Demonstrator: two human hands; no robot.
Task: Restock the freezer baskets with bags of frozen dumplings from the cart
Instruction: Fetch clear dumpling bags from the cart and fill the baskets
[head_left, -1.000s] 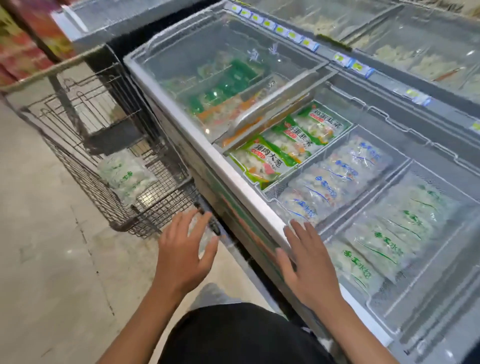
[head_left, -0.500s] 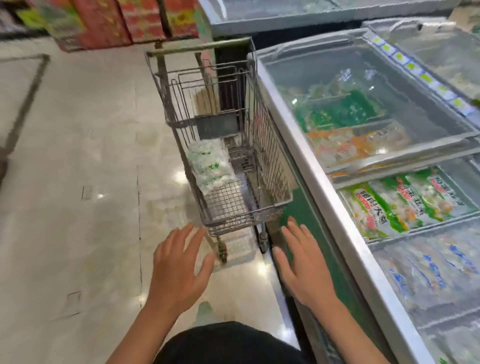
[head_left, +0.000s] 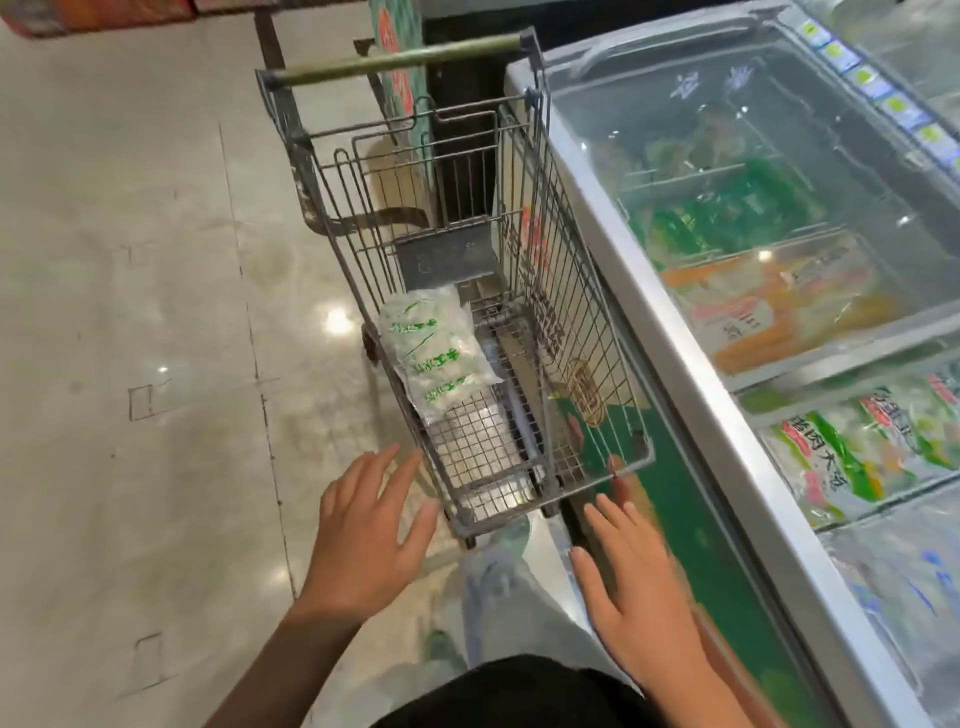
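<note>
Reaching forward, both hands are spread wide and hold nothing: the left hand (head_left: 371, 525) near the front corner of the cart (head_left: 631, 457), the right hand (head_left: 631, 566) below its rim. The dumpling bag (head_left: 434, 356) lies in the cart at twelve o'clock, its long axis pointing away, nearer the left hand.

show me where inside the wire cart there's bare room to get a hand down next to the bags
Inside the grey wire shopping cart, the clear bags of frozen dumplings with green print crowd the floor along its left wall. Bare mesh floor lies between the bags and the right wall, and between the bags and the near end by the open left hand and right hand.
</note>
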